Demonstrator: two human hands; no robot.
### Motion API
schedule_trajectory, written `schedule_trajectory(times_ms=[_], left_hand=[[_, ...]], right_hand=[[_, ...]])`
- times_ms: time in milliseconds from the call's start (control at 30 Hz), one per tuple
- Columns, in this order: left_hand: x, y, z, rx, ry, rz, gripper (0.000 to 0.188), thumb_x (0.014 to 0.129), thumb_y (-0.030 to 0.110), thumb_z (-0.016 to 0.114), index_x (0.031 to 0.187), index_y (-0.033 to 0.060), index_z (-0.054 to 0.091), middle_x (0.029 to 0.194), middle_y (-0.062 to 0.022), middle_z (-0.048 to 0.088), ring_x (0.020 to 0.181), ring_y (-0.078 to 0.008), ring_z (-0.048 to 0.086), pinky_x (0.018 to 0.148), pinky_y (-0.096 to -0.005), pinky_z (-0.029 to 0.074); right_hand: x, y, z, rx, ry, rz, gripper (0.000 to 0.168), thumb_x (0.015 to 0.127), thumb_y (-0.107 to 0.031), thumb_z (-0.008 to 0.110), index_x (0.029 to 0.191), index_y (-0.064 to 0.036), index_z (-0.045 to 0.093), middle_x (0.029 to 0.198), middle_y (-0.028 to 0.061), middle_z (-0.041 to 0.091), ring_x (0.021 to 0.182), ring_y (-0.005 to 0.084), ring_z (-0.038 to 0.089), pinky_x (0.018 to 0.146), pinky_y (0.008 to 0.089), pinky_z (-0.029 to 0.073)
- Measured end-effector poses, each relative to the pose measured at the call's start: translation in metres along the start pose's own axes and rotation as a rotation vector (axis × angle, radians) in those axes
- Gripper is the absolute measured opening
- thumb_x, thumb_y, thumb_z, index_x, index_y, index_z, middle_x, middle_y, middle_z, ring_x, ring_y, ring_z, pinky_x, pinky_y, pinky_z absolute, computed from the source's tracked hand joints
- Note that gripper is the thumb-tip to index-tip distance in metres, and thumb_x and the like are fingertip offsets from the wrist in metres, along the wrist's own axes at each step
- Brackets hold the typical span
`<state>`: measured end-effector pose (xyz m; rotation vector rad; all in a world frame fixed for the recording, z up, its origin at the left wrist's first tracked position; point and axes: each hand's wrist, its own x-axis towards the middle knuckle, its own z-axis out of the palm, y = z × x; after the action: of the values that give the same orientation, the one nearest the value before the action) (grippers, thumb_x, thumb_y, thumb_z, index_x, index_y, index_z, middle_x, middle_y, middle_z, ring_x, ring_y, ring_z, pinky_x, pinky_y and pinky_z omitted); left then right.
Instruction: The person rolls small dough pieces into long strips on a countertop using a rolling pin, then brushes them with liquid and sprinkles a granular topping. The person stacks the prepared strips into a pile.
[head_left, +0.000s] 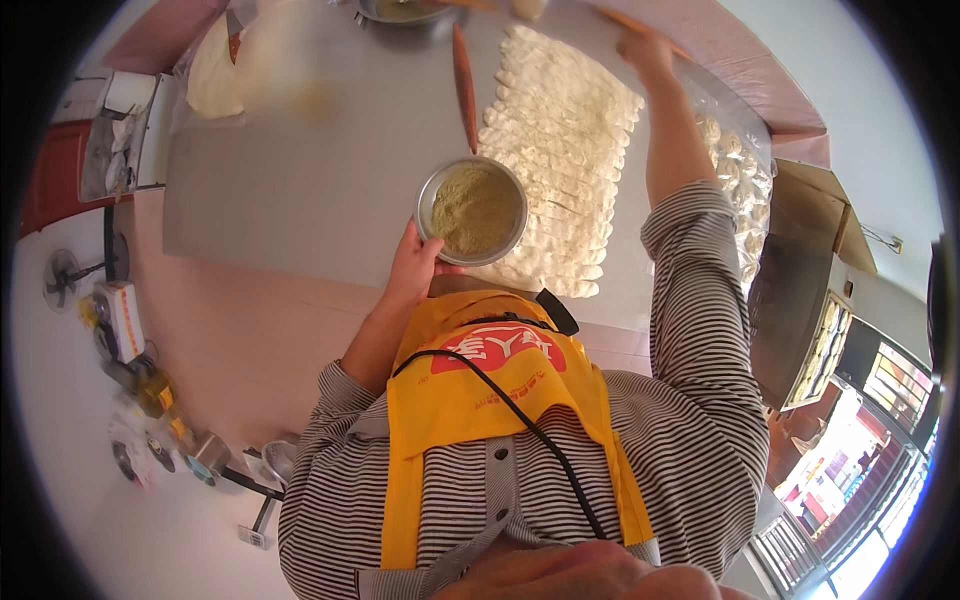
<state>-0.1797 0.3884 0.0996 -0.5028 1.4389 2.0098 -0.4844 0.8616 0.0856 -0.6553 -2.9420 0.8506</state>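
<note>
My left hand grips the lower left rim of a round metal bowl, with the thumb over the edge. A pale greenish-yellow powder lies in the bowl. To the right of it, a wide sheet of dough strips laid side by side spreads over the metal tabletop. At the far right edge, my right hand is closed around a thin wooden rolling pin; its fingertips are partly blurred. A tapered reddish-brown wooden rolling pin lies between the bowl and the dough.
Plastic-wrapped dough pieces line the right side. At the back stands another metal bowl. A dough sheet and a red-brown-handled tool lie far left, beside a blurred patch. A black cable crosses my yellow apron.
</note>
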Motion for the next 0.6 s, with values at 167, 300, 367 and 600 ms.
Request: schedule_trajectory(times_ms=[167, 300, 367, 600], left_hand=[[-0.002, 0.003, -0.002, -0.029, 0.005, 0.013, 0.051, 0.097, 0.000, 0.041, 0.146, 0.0074, 0.028, 0.128, -0.0156, 0.055, 0.092, -0.0258, 0.070, 0.062, -0.0345, 0.065], [-0.008, 0.002, -0.008, -0.019, 0.028, -0.005, 0.051, 0.098, 0.001, 0.041, 0.147, 0.0085, 0.027, 0.128, -0.0151, 0.055, 0.092, -0.0250, 0.070, 0.063, -0.0342, 0.065], [-0.011, 0.004, -0.009, -0.003, 0.034, 0.000, 0.052, 0.098, 0.001, 0.041, 0.147, 0.0092, 0.027, 0.128, -0.0148, 0.055, 0.091, -0.0246, 0.070, 0.063, -0.0341, 0.065], [-0.007, 0.003, -0.012, -0.040, 0.043, 0.008, 0.053, 0.097, -0.001, 0.041, 0.147, 0.0092, 0.028, 0.129, -0.0148, 0.055, 0.091, -0.0242, 0.070, 0.063, -0.0337, 0.065]], right_hand=[[0.022, -0.016, 0.023, 0.633, -0.037, -0.051, 0.019, 0.092, -0.007, 0.054, 0.096, -0.005, 0.072, 0.070, 0.0036, 0.064, 0.054, 0.0154, 0.055, 0.050, 0.0369, 0.045], [0.029, -0.054, 0.012, 0.357, -0.021, -0.020, 0.018, 0.092, -0.007, 0.055, 0.097, 0.002, 0.070, 0.070, 0.0080, 0.062, 0.055, 0.0174, 0.055, 0.049, 0.0376, 0.045], [0.030, -0.062, 0.004, 0.157, -0.057, -0.023, 0.019, 0.090, -0.011, 0.057, 0.095, 0.002, 0.069, 0.073, 0.0101, 0.063, 0.059, 0.0197, 0.057, 0.052, 0.0379, 0.046], [0.031, -0.025, -0.038, -0.646, -0.102, -0.154, 0.026, 0.081, -0.032, 0.063, 0.081, -0.007, 0.072, 0.087, 0.0150, 0.072, 0.082, 0.0295, 0.070, 0.069, 0.0397, 0.053]])
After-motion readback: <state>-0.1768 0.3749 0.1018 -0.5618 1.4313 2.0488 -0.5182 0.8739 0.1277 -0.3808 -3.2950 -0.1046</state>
